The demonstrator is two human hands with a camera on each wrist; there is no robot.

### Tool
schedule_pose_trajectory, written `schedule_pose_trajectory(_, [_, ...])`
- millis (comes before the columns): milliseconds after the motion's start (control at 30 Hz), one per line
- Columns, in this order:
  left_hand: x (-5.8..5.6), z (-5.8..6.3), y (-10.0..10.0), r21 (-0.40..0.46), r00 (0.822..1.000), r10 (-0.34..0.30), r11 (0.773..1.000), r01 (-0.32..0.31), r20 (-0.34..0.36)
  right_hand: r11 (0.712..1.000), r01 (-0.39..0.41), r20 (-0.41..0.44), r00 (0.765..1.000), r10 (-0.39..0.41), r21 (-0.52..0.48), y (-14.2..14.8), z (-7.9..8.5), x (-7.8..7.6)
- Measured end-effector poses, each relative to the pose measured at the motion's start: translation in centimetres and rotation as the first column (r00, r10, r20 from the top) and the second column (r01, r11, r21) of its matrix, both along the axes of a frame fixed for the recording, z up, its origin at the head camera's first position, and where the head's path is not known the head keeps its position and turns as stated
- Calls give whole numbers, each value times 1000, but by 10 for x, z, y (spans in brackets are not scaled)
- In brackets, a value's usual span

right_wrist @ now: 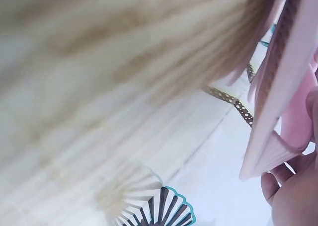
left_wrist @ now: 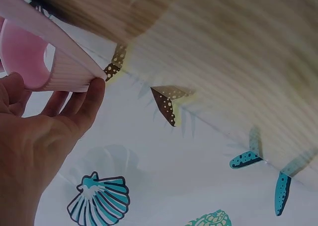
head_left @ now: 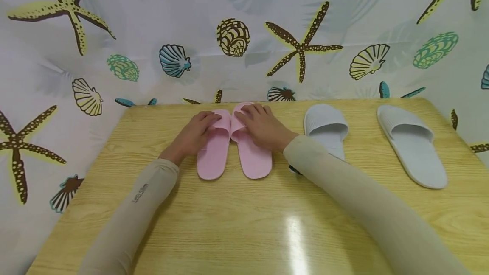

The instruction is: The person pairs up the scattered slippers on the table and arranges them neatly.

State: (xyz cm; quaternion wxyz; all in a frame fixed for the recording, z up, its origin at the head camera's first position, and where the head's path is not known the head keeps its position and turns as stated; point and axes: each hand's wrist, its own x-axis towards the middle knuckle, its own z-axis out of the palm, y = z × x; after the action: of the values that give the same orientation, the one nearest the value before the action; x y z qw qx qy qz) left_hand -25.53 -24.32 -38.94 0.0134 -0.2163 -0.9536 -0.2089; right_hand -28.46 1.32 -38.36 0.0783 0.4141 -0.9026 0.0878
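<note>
Two pink slippers lie side by side near the table's back edge, toes away from me. My left hand (head_left: 195, 135) grips the upper strap of the left pink slipper (head_left: 213, 162), thumb at its opening and fingers over the toe. The right pink slipper (head_left: 255, 162) is held the same way by my right hand (head_left: 263, 127). Their toe ends touch or nearly touch, while the heels stand apart. In the left wrist view, fingers curl over the ribbed strap (left_wrist: 69, 72). The right wrist view shows the other pink slipper (right_wrist: 293, 67) edge-on at the right.
To the right are a white slipper (head_left: 326, 116), partly hidden by my right forearm, and another white slipper (head_left: 414, 147) set at an angle. A small dark object (head_left: 294, 169) peeks out beside the forearm. A shell-and-starfish patterned cloth (head_left: 206, 7) hangs behind the wooden table (head_left: 229, 224).
</note>
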Motion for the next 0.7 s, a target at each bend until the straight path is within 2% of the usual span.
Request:
schedule_pose_trajectory(200, [-12,-3,-7,39,1000,17,999,-16,-21,1000,19,-18,1000,-19,-21,-7,0,-10])
schedule_pose_trajectory(433, [-24,-4,-14,66,999,8,998,-5,-44,997,51,82,996,-47,-53,-14,-6,-24])
schedule_pose_trajectory(567, [-30,-4,-14,42,999,37,998,-37,-12,996,84,121,989,-78,-41,-16,-9,-33])
schedule_pose_trajectory(700, [-34,-4,-14,25,997,68,997,-69,31,996,83,163,984,-78,-28,-19,-12,-39])
